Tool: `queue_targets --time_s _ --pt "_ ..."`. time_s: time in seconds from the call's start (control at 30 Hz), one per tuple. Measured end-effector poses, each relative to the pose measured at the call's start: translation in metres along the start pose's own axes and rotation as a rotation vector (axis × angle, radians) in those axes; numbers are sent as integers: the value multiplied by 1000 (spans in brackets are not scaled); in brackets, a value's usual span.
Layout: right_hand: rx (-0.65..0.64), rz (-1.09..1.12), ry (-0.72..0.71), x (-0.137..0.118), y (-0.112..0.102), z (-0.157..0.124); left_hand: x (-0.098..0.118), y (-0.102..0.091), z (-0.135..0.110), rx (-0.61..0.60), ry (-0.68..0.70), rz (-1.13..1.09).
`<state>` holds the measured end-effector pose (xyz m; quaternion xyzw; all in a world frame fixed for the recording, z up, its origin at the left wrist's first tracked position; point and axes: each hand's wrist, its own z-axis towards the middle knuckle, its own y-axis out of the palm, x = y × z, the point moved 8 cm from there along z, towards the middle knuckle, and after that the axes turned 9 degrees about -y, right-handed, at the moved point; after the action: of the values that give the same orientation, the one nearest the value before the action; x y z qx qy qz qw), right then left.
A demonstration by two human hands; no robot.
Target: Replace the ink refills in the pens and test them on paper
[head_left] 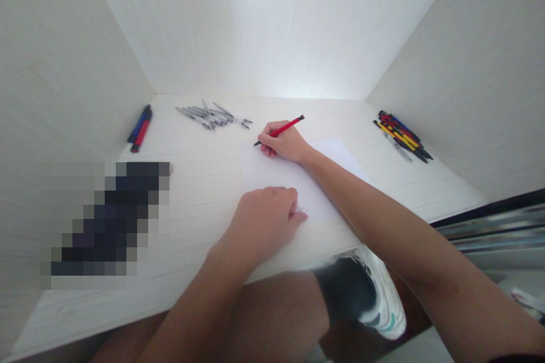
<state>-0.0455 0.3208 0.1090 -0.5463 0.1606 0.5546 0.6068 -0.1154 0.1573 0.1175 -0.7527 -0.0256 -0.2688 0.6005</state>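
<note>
A red pen [286, 127] with a black tip and a black end is pinched in my right hand [281, 140], its tip pointing down and left by the far left part of a white sheet of paper [336, 156]. My right forearm lies across that sheet. My left hand [268, 212] rests on the near part of the paper with its fingers curled in and the thumb pointing right. Small dark marks [301, 207] show on the paper beside its thumb and fingers.
Several clear pens [213, 116] lie in a loose pile at the back. Red and blue pens [140, 127] lie against the left wall. Red, yellow and blue pens [402, 136] are heaped at the right wall. A dark pixelated object [110, 215] lies front left.
</note>
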Motion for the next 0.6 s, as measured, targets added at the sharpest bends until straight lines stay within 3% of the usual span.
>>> queue_targets --time_s 0.6 --pt "18 -16 5 2 -2 -1 -1 0 0 -1 -13 6"
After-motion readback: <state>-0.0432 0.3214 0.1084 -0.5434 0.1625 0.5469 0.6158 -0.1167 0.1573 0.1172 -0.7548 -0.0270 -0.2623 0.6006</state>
